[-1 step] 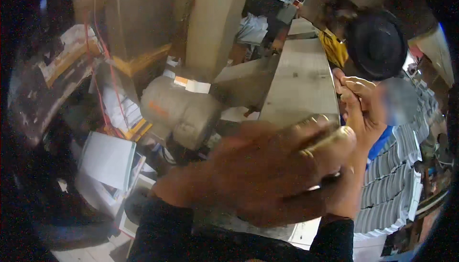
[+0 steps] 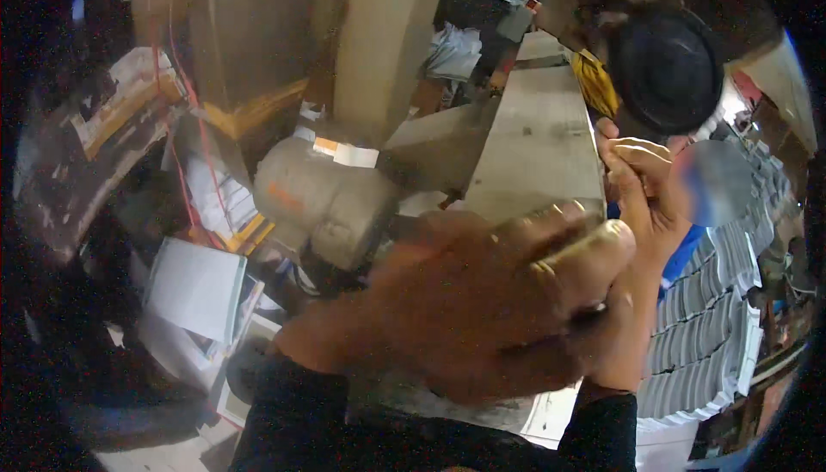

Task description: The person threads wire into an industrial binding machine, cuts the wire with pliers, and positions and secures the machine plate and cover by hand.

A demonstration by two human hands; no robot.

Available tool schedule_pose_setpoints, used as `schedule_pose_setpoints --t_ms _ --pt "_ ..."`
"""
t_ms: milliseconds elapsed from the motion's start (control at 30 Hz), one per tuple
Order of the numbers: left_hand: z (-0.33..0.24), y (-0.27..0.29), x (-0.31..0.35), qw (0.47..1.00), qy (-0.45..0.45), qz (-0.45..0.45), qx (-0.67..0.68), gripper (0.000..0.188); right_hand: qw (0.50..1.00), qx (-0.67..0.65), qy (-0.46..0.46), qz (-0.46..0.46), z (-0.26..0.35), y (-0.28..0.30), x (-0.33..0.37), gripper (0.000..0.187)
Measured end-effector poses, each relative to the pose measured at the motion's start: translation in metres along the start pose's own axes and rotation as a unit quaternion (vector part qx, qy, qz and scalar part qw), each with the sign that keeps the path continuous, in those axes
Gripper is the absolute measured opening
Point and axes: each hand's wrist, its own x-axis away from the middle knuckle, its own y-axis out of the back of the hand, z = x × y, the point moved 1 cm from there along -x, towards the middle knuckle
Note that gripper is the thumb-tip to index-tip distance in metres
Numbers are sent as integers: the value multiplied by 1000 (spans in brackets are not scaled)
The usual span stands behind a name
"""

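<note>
Close in front, my left hand (image 2: 473, 308) fills the lower middle of the head view, its fingers curled inward. Whatever it may hold is hidden behind the fingers. Farther off and to the right, my right hand (image 2: 645, 192) reaches forward with thumb and fingers pressed together. Anything between those fingertips is too small or hidden to make out. The right hand is at the right edge of a long pale flat surface (image 2: 538, 141), just below a black round disc-shaped thing (image 2: 667, 67). A yellow piece (image 2: 595, 83) shows beside the disc.
Stacks of grey-white folded sheets (image 2: 697, 351) lie at the right, with a blue piece (image 2: 681, 259) beside them. A dusty grey motor-like housing (image 2: 318, 205) stands left of centre. A white sheet or pad (image 2: 196, 289) lies lower left. Red cords (image 2: 179, 136) hang near the left.
The black disc and my right hand appear slightly farther left in the picture. My left hand has barely shifted and its fingers stay curled.
</note>
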Motion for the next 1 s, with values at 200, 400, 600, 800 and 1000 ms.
schedule_pose_setpoints --t_ms 200,400,600,800,1000 --pt "-12 14 -19 998 37 -12 -47 17 997 27 51 51 20 24 5 10" --pt "-30 25 -67 979 204 3 -11 22 992 -7 90 83 55 43 11 9" --pt "-52 11 -91 964 243 81 69 17 994 -77 74 13 49 37 19 14" --pt "-57 -4 -89 969 231 86 1 11 991 -123 6 -44 40 21 25 16" --pt "-60 -9 -89 958 286 22 29 15 991 -130 20 -33 36 14 23 16"
